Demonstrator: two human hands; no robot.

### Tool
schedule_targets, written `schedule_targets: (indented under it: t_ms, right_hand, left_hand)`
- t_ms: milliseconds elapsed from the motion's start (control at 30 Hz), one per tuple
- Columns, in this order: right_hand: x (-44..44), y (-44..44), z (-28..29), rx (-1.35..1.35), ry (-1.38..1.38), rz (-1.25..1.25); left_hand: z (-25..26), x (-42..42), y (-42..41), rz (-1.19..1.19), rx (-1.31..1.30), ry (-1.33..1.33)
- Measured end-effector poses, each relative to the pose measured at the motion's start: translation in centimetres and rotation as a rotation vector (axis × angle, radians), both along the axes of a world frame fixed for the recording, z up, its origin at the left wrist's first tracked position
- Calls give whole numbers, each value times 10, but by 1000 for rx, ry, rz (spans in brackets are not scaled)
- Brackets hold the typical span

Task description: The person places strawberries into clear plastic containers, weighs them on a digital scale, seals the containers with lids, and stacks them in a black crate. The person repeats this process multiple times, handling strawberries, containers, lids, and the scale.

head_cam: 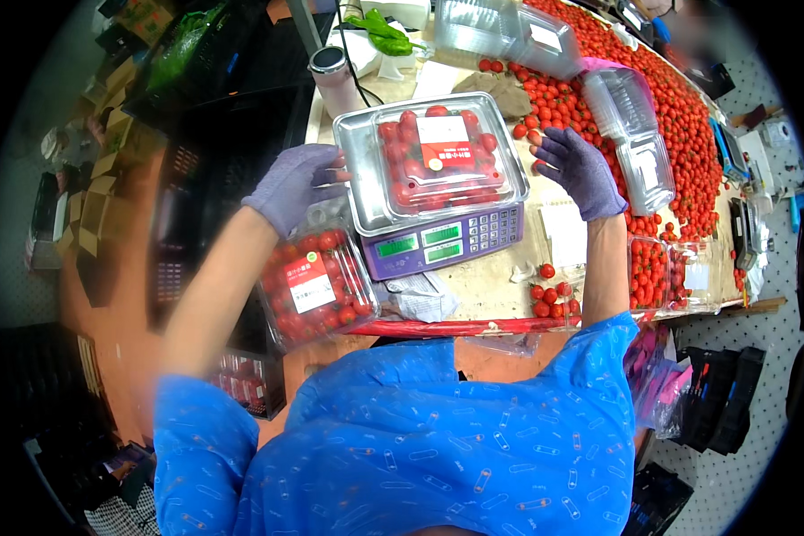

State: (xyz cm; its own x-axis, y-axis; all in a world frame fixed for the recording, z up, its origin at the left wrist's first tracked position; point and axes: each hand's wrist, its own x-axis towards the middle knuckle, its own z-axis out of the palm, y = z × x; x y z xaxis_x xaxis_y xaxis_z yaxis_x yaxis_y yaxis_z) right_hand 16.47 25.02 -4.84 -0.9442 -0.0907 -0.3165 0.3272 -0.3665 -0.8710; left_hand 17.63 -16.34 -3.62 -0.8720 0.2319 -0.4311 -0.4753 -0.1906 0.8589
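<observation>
A clear plastic clamshell of cherry tomatoes [402,144], its lid down and bearing a label, lies on the metal pan [365,201] of a purple digital scale [449,244]. My left hand [301,181], in a purple glove with bare fingertips, is at the pan's left edge with fingers apart; whether it touches the pan is unclear. My right hand [576,164], gloved alike, hovers right of the pan, fingers spread and holding nothing. Below my left hand, a second labelled clamshell of tomatoes [318,288] rests at the table's left corner.
Loose cherry tomatoes [683,147] cover the table's right side. Empty clamshells [620,104] lie among them. Filled open boxes [646,271] stand near the red front edge. A pink tumbler [335,84] and green peppers [388,40] are behind the scale. Dark crates [228,147] stand left.
</observation>
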Motion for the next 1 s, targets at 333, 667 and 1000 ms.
schedule_targets:
  t_ms: [333,667,1000]
  right_hand:
    - [11,8,2,54,9,58]
    - [-4,-17,17,332,31,108]
    - [-25,-41,23,558,13,186]
  left_hand:
    - [-2,-1,4,-56,-41,-29]
    - [0,-6,13,-36,-49,-52]
    - [-4,-8,14,-42,-46,-66]
